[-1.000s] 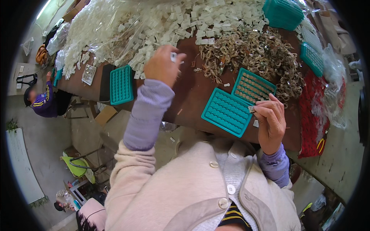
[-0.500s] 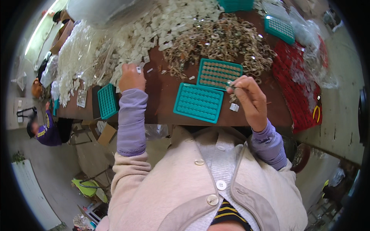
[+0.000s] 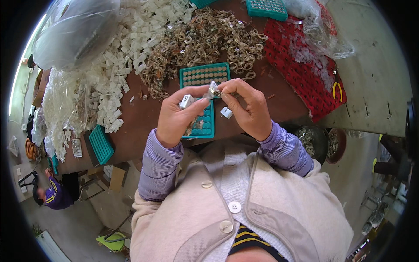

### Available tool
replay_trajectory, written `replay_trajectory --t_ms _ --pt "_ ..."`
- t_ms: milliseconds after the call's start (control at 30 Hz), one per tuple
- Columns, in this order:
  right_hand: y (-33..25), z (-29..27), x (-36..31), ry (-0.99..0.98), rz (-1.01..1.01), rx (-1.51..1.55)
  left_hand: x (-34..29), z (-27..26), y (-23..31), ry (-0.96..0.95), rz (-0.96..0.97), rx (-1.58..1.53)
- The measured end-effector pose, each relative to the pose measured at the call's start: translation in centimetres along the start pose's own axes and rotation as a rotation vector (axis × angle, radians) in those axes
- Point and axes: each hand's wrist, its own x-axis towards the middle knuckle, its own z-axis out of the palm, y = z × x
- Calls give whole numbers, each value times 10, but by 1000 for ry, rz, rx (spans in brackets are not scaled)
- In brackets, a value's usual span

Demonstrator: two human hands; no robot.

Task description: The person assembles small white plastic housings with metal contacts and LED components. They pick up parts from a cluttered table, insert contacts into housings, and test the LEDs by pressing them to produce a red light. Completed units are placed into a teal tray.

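Observation:
My left hand is closed, with a small white plastic block tucked between its fingers. Its thumb and forefinger meet a small clear-and-shiny piece, which the fingertips of my right hand also pinch. Below the right fingertips hangs a white tag. The exact kind of the shiny piece is too small to make out. Under my hands lies a teal tray with round hollows, partly covered by the left hand. Just beyond it stands a teal tray filled with round tan pieces.
A heap of tangled brownish loops lies behind the trays, with many white tags piled to its left. Another teal tray is at the left edge. Red cloth with yellow-handled pliers lies right. A person sits far left.
My left hand has come from the white tag pile to meet my right hand over the trays, bringing the white block. The view has shifted to the right.

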Motion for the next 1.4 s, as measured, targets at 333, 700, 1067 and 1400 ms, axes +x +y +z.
replay_trajectory --t_ms 333,700,1067,1400 --pt "5 21 -1 -15 93 103 -11 4 -20 168 152 119" --pt "7 8 -6 -84 60 -53 -9 22 -21 249 413 218" --pt "8 6 10 -232 -143 -205 -2 -2 -18 168 416 325" --pt "5 10 19 -463 -148 -220 0 -26 -16 0 449 426"
